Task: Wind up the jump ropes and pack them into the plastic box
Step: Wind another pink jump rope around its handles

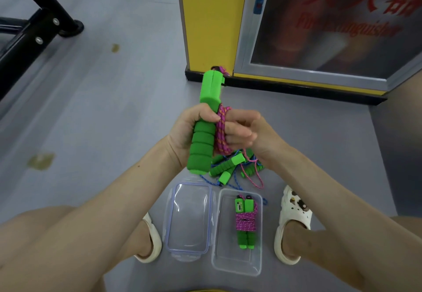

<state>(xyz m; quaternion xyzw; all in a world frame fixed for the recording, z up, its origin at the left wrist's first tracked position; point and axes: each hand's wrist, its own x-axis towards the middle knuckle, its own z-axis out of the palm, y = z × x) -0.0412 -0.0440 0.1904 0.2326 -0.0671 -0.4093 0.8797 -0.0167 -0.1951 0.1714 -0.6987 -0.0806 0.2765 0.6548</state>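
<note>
Right fingers [238, 129] pinching rope [220, 131], left hand [184, 127] gripping handle [201, 150]

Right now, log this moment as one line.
left grip: holds green handle | right grip: holds pink rope | plastic box: wound rope inside | lid: off | floor: loose ropes

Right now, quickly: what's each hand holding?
Left hand: closed, gripping the green foam handle.
Right hand: closed, fingers curled round the pink rope looped beside the handle.
</note>
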